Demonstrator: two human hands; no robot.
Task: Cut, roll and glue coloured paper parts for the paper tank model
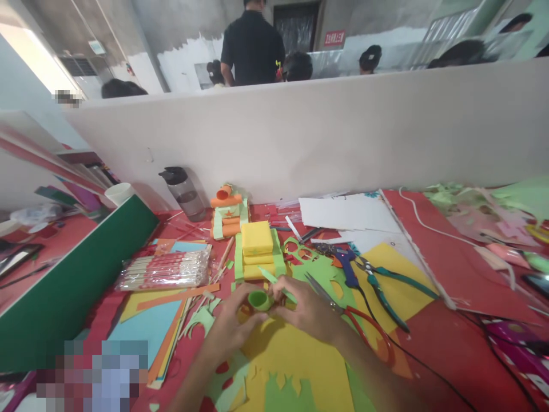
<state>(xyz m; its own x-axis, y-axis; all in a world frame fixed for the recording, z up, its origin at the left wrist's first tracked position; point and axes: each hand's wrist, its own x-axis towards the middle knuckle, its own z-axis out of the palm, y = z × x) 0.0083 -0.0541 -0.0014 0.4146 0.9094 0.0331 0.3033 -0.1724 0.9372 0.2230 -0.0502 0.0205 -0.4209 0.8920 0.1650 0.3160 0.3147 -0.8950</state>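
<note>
A short green paper roll (259,300) with an open end sits between my two hands above a yellow sheet (300,349). The fingers of my left hand (234,320) are closed around its left side. My right hand (306,309) pinches a light green paper strip (268,276) that slants up past the roll's right side; its fingertips are close to the roll, and I cannot tell whether they touch it. Just beyond my hands stands a yellow and green paper model (257,240). Behind it is an orange and green paper model (229,212).
Right of my hands lie scissors (369,332), a blue glue gun (348,266) and green-handled pliers (386,292). On the left are wrapped sticks (165,269), coloured paper (146,326) and a green panel (77,274). A water bottle (186,197) stands by the white partition (300,131); people are beyond.
</note>
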